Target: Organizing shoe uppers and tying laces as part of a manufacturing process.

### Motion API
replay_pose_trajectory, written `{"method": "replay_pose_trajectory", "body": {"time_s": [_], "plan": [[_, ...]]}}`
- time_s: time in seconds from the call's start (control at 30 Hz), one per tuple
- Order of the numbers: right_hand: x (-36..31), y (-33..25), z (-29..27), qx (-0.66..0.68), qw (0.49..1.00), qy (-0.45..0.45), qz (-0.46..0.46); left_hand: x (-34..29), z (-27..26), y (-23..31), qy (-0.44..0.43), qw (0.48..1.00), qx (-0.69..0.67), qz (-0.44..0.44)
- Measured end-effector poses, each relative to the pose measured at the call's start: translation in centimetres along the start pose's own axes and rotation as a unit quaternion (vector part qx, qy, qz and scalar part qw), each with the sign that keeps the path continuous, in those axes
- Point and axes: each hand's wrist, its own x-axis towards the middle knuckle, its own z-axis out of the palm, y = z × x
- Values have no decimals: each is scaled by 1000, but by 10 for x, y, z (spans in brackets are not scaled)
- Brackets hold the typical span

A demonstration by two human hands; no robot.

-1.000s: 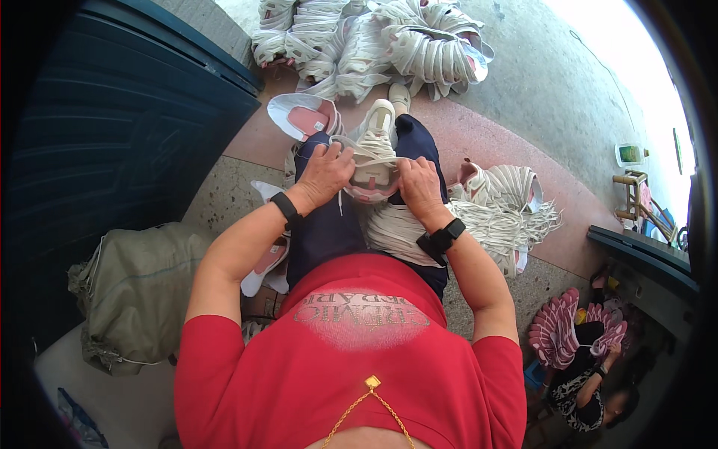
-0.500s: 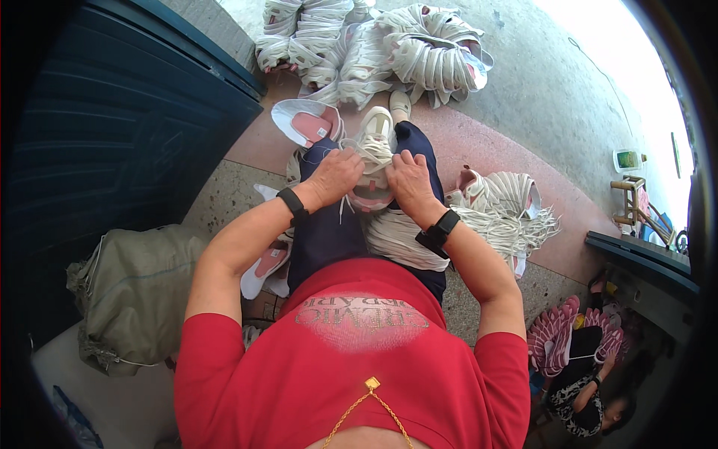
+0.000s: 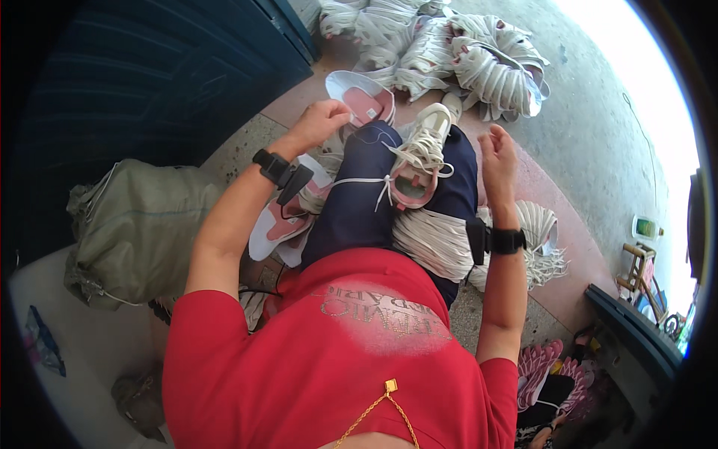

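A white and beige sneaker [image 3: 421, 153] with a pink collar lies on my lap, toe away from me. Its white lace [image 3: 361, 180] trails left across my thigh, with a loop on the shoe's right side. My left hand [image 3: 323, 121] hovers left of the shoe, fingers bent together with nothing visible in them. On the other side my right hand [image 3: 499, 152] is raised beside my knee, fingers loosely curled, thumb apart. No lace runs to either hand. A thick bundle of white laces [image 3: 430, 241] rests over my right thigh.
White shoe uppers [image 3: 497, 71] are piled on the floor ahead. Single uppers [image 3: 361, 99] lie by my left knee, others [image 3: 278, 224] beside my left thigh. A stuffed sack [image 3: 142, 224] stands at left below a dark blue door [image 3: 172, 82]. Pink uppers [image 3: 538, 367] sit at lower right near another person.
Both hands have left the sneaker and spread apart, left hand leftward and right hand rightward. The lace now stretches across my thigh. The whole view has shifted and tilted.
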Motion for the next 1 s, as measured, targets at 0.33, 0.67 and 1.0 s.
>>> {"method": "replay_pose_trajectory", "body": {"time_s": [0.33, 0.67, 1.0], "plan": [[-132, -295, -8, 170, 792, -427, -403, -297, -161, -261, 60, 863, 27, -501], [-126, -308, 44, 199, 717, -473, -471, -313, -100, -280, -34, 851, -273, -448], [-89, -71, 276, 29, 912, -405, 64, -256, -207, -101, 47, 954, -197, -220]]}}
